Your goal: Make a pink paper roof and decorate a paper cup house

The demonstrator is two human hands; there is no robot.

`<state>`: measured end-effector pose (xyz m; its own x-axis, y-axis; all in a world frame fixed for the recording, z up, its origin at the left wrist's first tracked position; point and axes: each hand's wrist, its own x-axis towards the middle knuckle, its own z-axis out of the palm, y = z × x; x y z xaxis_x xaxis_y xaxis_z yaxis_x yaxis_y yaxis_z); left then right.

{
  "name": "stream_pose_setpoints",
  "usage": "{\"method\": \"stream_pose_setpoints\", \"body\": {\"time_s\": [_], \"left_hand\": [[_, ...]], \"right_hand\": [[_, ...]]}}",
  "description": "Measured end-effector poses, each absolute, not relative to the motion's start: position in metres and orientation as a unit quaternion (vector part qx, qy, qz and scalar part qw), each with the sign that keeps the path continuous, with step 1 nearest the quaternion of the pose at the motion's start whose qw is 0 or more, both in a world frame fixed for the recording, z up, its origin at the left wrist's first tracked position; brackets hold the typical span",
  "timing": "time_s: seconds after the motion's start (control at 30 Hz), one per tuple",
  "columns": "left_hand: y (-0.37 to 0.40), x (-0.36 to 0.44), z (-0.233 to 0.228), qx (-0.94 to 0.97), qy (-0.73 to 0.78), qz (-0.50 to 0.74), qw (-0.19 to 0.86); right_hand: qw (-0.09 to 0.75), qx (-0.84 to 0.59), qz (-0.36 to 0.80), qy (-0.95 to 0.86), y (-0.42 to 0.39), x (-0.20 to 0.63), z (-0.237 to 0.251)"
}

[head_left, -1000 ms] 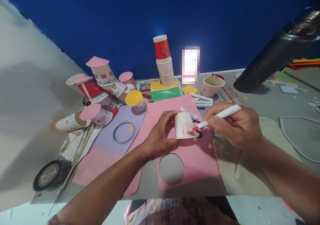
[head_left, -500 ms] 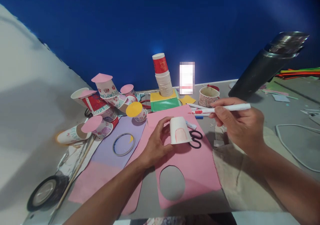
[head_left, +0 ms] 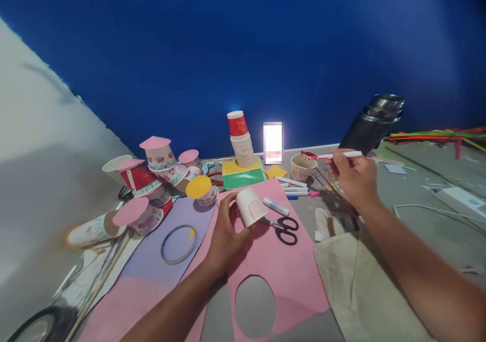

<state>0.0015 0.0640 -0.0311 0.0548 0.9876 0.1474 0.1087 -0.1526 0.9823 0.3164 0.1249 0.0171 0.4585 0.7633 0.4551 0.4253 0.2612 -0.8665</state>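
Observation:
My left hand (head_left: 230, 230) is closed around a small white paper cup (head_left: 248, 205), tilted above the pink paper. A pale pink arch is drawn on the cup's side. My right hand (head_left: 353, 175) pinches a white marker (head_left: 347, 155) whose red end points left. That red end appears over the rim of a patterned cup (head_left: 304, 172) at the back; whether it touches the rim I cannot tell. Black-handled scissors (head_left: 286, 230) and a capped glue-like tube (head_left: 276, 206) lie right of the white cup. Several other markers (head_left: 294, 189) rest behind them.
Pink paper (head_left: 288, 276) with a round hole lies in front. Decorated paper cups with pink and yellow tops (head_left: 199, 186) stand at left, near a tape ring (head_left: 178, 243). A cup stack (head_left: 243, 150) stands at the back. A dark flask (head_left: 370, 124) leans at right.
My right hand and the marker have moved away from the white cup, toward the patterned cup. The white cup is tilted more in my left hand. The camera view has shifted.

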Motion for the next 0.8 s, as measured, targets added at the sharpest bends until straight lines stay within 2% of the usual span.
{"method": "stream_pose_setpoints", "body": {"time_s": [0.13,0.5,0.63,0.8], "left_hand": [[0.064,0.002,-0.028,0.561,0.485,0.495,0.452],[0.063,0.000,-0.028,0.564,0.513,0.465,0.450],[0.059,0.003,-0.020,0.561,0.524,0.455,0.452],[0.057,0.005,-0.021,0.546,0.523,0.462,0.464]], "right_hand": [[0.531,-0.648,0.071,-0.542,0.131,0.327,0.032],[0.273,-0.708,0.057,-0.649,0.179,0.313,0.032],[0.251,-0.723,0.038,-0.643,0.183,0.313,0.025],[0.272,-0.735,0.040,-0.619,0.185,0.317,0.019]]}}
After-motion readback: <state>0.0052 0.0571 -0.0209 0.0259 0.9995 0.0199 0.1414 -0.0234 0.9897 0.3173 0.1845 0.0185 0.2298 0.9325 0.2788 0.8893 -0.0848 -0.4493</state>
